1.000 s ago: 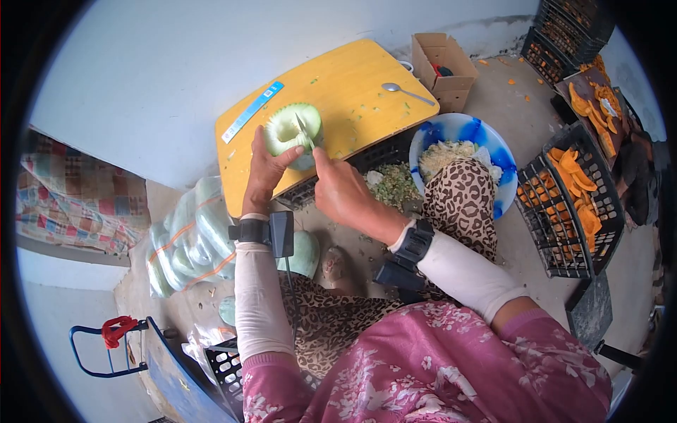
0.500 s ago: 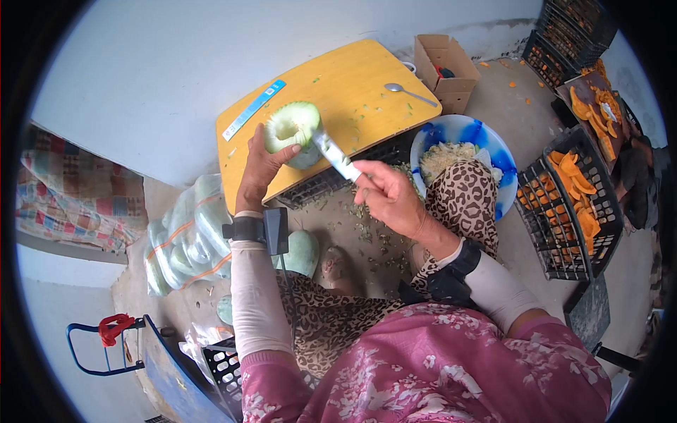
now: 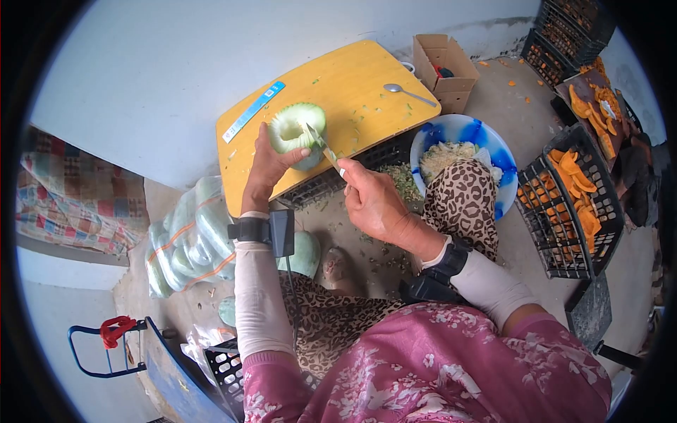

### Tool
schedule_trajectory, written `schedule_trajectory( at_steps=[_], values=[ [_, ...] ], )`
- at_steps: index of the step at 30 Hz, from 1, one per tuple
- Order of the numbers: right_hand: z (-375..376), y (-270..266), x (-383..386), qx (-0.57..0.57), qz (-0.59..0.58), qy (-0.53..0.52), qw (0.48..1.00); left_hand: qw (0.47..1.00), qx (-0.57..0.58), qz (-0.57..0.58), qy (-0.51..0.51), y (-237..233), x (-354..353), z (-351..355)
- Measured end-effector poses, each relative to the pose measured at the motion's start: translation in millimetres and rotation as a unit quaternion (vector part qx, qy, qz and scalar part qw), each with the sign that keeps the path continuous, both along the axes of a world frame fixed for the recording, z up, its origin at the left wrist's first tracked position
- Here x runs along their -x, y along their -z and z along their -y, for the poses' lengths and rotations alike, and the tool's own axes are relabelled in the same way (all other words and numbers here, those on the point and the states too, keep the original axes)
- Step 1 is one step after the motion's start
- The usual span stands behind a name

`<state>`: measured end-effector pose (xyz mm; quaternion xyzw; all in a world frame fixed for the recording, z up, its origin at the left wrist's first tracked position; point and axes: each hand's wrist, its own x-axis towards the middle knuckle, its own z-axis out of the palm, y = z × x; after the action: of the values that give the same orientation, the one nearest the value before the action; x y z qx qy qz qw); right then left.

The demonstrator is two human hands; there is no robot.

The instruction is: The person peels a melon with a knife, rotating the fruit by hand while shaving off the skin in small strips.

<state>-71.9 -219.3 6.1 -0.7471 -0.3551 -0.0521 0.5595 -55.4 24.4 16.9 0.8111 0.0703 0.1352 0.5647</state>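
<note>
A hollowed piece of winter melon [image 3: 311, 115], pale green with a notched rim, stands at the front edge of the yellow table [image 3: 338, 70]. My left hand [image 3: 273, 161] grips its near left side, thumb across the front. My right hand [image 3: 375, 203] is closed round the handle of a knife [image 3: 328, 151]. The blade points up and left, its tip at the melon's cut rim. Farther back on the table lie a spoon [image 3: 405, 91] and a long blue-and-white packet [image 3: 254, 111].
Right of the table, a blue-and-white basin [image 3: 506, 151] holds pale shreds. A black crate [image 3: 564, 261] contains orange pieces. Bagged melons [image 3: 185, 247] lie on the floor at left, with peel scraps [image 3: 402, 180] below the table. A cardboard box [image 3: 451, 84] stands behind.
The knife has turned from lying flat against the melon's right side to having its tip at the inner rim. My right hand has shifted slightly left and down.
</note>
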Motion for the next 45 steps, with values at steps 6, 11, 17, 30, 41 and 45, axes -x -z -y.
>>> schedule_trajectory(
  at_steps=[6,11,17,30,41,45],
  values=[
    [0.9,-2.3,3.1,0.026,0.002,0.002,1.0,1.0,-0.017,0.025,-0.004,4.4,-1.7,-2.1],
    [0.8,-5.0,1.6,0.013,0.03,-0.016,0.999,0.999,-0.023,0.026,-0.025,12.5,-4.1,-6.6],
    [0.3,-13.1,-0.4,0.028,0.024,-0.033,0.999,0.999,-0.009,0.025,-0.027,7.4,0.0,-0.4],
    [-9.0,-61.3,0.1,0.195,-0.016,-0.043,0.98,0.997,-0.027,0.068,-0.03,5.0,2.6,6.7],
    [-40.7,-47.4,-12.1,0.199,0.017,-0.003,0.98,0.997,-0.029,0.067,-0.037,16.1,-7.1,-1.5],
    [-42.0,-34.8,-13.8,0.165,0.023,0.005,0.986,0.997,-0.036,0.064,-0.035,13.6,-5.6,-1.1]
  ],
)
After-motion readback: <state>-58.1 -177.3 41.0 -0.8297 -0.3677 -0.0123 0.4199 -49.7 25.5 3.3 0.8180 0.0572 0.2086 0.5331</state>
